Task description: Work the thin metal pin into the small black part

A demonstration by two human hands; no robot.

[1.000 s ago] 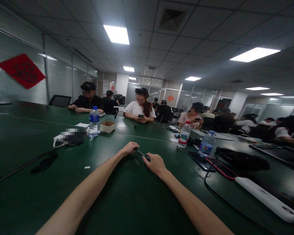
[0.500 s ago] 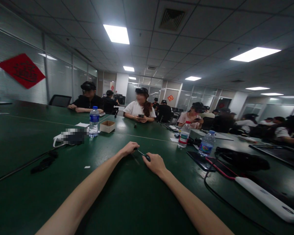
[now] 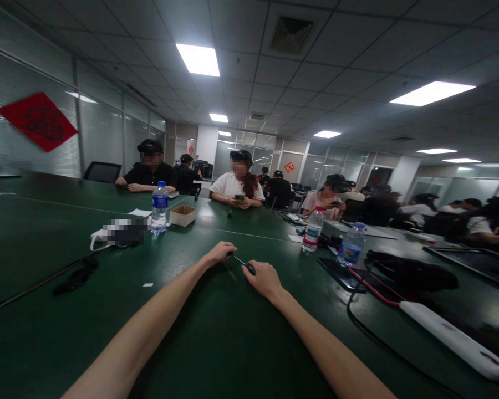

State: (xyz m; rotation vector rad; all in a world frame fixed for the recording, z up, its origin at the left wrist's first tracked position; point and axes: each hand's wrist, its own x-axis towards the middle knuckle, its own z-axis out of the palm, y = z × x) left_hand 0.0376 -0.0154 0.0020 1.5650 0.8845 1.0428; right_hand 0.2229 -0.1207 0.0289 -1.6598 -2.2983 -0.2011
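Pinched between both hands, a thin tool (image 3: 242,262) sat low at the green table (image 3: 216,343), well out ahead at arm's length; whether it touched the top could not be told. The left hand (image 3: 219,253) was curled shut on the tool's slim metal end. The right hand (image 3: 266,280) was closed over its black handle, so the shaft bridged the small gap between them. Far left on the table lay a black strap (image 3: 75,278), then a water bottle (image 3: 159,207) with a small cardboard box (image 3: 182,215) just beside it. Right of the hands stood a second bottle (image 3: 313,228) and a third bottle (image 3: 351,244), near a dark phone (image 3: 340,272) and a white power strip (image 3: 457,342). Other people (image 3: 233,187) sat along the far edge.
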